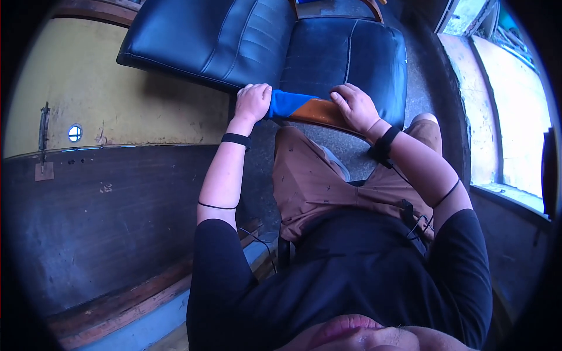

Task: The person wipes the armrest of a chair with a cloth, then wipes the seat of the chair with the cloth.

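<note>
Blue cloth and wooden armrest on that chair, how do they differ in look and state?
The blue cloth is bright blue; the wooden armrest is orange-brown. The cloth looks matte, the armrest glossy. The left hand is on the cloth, the right hand on the armrest. Both lie between the hands.

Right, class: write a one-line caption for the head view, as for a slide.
Left hand on a blue cloth, right hand on the wooden armrest of a dark chair.
</note>
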Motion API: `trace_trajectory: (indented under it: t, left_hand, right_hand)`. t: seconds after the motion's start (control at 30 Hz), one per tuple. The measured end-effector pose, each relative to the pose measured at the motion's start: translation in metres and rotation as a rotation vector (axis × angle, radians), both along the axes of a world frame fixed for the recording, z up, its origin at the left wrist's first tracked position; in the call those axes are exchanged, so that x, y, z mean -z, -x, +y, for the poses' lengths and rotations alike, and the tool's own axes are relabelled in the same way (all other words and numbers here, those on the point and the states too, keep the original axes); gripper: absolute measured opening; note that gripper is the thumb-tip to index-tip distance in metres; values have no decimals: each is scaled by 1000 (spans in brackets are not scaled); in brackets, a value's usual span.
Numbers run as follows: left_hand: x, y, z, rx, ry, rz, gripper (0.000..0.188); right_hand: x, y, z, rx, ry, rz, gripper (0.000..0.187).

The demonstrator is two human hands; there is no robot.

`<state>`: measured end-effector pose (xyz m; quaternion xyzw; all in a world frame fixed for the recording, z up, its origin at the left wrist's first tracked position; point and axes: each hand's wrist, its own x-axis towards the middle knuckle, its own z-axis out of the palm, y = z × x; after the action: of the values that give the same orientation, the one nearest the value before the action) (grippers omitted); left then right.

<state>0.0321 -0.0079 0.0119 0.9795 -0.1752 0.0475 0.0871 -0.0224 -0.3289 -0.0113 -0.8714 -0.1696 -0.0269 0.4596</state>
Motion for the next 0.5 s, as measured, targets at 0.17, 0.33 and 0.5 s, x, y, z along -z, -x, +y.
trace_trajectory:
  t: [0.17, 0.33, 0.5]
  left_hand:
    - [-2, 3, -35, 159, 29, 17, 37]
    - [-3, 23, -105, 312, 117, 27, 33]
    - [-6, 26, -105, 308, 144, 45, 32]
  right_hand:
    - [1, -2, 4, -23, -7, -11, 48]
    - [1, 1, 6, 21, -46, 12, 48]
    - [-2, 5, 2, 41, -21, 93, 51]
